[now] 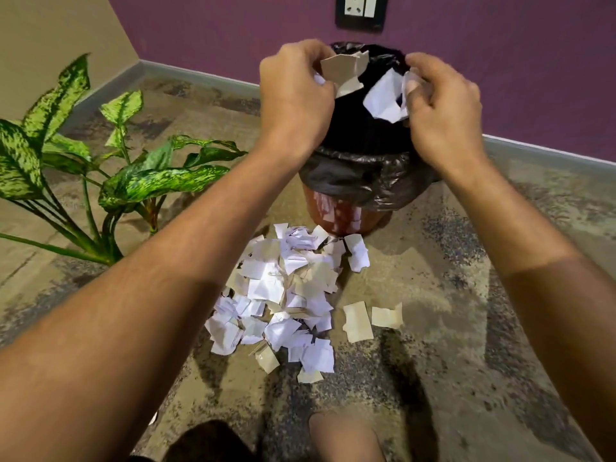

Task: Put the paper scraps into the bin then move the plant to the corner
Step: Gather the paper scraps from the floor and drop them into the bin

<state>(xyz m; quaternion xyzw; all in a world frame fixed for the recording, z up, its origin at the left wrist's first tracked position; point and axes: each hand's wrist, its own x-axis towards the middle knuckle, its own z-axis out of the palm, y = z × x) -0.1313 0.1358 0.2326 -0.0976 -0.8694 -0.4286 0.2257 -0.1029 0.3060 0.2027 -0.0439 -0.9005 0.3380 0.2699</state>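
A brown bin [336,215] lined with a black bag [360,175] stands on the floor by the purple wall. My left hand [293,95] is above its mouth and grips beige paper scraps [345,73]. My right hand [443,108] is over the bin's right rim and holds white paper scraps [383,98]. A pile of white and beige paper scraps [283,295] lies on the floor in front of the bin. The plant [100,168], with green speckled leaves, stands at the left; its pot is out of view.
The room corner, where the beige wall [50,35] meets the purple wall [533,61], lies at the far left. A socket plate [361,10] sits on the purple wall above the bin. My knee [343,438] shows at the bottom edge.
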